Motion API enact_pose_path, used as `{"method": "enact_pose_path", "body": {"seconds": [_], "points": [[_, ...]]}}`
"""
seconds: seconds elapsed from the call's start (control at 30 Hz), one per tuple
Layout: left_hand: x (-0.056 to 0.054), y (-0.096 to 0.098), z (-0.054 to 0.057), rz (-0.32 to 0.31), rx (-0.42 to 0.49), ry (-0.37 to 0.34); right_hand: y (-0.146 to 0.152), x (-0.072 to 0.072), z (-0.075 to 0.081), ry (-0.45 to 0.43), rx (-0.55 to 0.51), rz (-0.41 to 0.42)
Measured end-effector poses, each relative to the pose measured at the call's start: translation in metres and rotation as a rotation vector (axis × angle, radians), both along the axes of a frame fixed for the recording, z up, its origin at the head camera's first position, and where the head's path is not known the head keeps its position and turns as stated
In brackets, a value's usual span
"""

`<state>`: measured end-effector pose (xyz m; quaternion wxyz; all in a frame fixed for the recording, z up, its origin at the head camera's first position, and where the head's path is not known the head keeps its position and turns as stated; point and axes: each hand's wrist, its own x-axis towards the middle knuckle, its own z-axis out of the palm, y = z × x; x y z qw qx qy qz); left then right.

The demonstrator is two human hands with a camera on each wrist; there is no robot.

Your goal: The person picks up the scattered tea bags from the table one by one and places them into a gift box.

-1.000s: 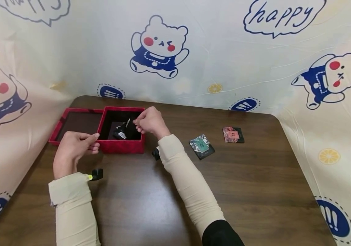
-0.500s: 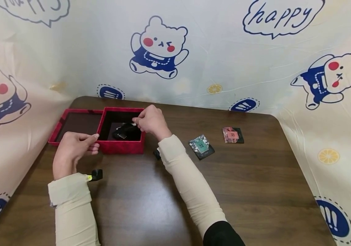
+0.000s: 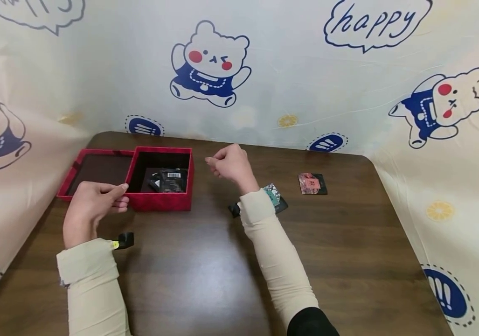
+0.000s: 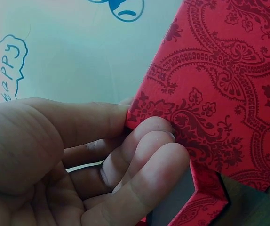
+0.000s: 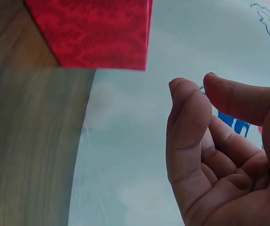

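The red patterned box (image 3: 161,201) stands uncovered at the left of the table. My left hand (image 3: 94,200) pinches its near left corner between thumb and fingers; the left wrist view shows the thumb (image 4: 92,123) against that box corner. Inside the box lie small black packets (image 3: 174,179), the top one with a white barcode label. To the right of the box, in the air, is my right hand (image 3: 232,163). It holds nothing, and in the right wrist view the thumb (image 5: 238,99) and loosely bent forefinger (image 5: 191,117) have a gap between them.
The red-rimmed lid (image 3: 100,170) lies inside up against the box's left side. Farther right on the table are a packet with a teal label (image 3: 272,193), partly behind the right sleeve, and one with a red label (image 3: 311,183). A printed cloth (image 3: 264,93) hangs behind.
My right hand has let go of a black packet, which now lies flat in the box, and has moved right, out past the box's edge. The left hand keeps its grip.
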<state>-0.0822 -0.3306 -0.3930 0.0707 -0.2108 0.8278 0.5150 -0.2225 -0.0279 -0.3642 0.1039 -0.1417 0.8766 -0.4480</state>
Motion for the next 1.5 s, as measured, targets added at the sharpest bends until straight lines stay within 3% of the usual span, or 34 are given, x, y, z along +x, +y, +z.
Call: {"method": "enact_pose_path", "body": {"seconds": [0.5,1.23,1.5], "points": [[0.002,0.001,-0.001,0.01,0.002,-0.022,0.067,0.0,-0.023,-0.117,-0.135,-0.114],[-0.001,0.003,-0.002,-0.001,0.011,-0.03,0.141,-0.002,-0.025,-0.208,-0.227,-0.28],[0.001,0.002,-0.001,-0.009,-0.01,-0.023,0.169,-0.002,-0.024,-0.184,-0.206,-0.335]]}}
